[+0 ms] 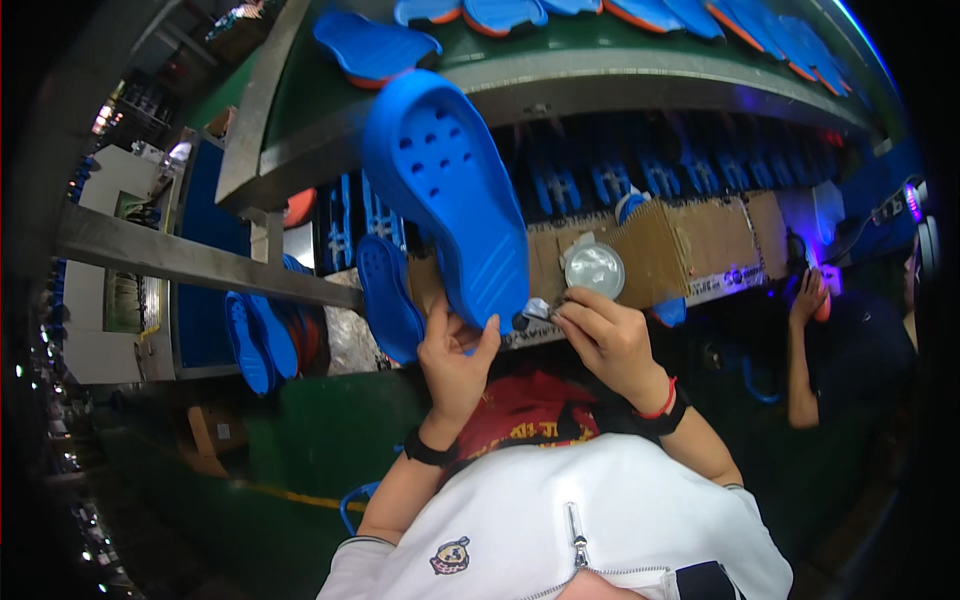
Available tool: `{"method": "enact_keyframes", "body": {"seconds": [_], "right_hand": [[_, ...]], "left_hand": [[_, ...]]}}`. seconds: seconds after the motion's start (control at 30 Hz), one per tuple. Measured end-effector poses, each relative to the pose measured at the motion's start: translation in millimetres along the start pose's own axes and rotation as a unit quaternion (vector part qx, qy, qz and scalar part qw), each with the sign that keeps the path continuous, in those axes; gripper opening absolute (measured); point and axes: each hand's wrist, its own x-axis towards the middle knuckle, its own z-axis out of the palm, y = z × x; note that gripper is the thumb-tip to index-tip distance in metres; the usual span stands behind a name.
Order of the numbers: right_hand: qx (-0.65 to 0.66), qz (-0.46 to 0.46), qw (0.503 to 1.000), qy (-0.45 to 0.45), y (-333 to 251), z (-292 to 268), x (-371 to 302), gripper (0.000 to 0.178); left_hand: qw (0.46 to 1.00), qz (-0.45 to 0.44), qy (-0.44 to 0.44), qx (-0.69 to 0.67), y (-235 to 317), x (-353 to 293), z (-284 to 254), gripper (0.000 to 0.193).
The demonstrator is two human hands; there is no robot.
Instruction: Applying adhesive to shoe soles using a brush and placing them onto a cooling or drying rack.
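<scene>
Pinching a perforated blue sole (pixel 475 225) pointing away, left hand (pixel 455 365) sits beside right hand (pixel 620 347), which pinches a silvery piece (pixel 537 308).

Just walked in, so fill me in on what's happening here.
A person holds a blue perforated shoe sole by its lower end in the left hand. The right hand pinches a small silvery object close to that end; what it is can't be made out. A round, pale container sits just beyond the right hand, by some cardboard. More blue soles lie along the green bench above.
</scene>
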Motion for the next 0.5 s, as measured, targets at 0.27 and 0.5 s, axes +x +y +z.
{"method": "enact_keyframes", "body": {"seconds": [0.27,0.5], "right_hand": [[0.028,0.103,0.99,0.095,6,-30,-2,0.011],[0.016,0.117,0.987,0.108,9,-37,-13,0.009]], "left_hand": [[0.994,0.027,-0.079,-0.074,50,65,-4,0.053],[0.969,0.018,-0.151,-0.193,109,255,-14,0.034]]}}
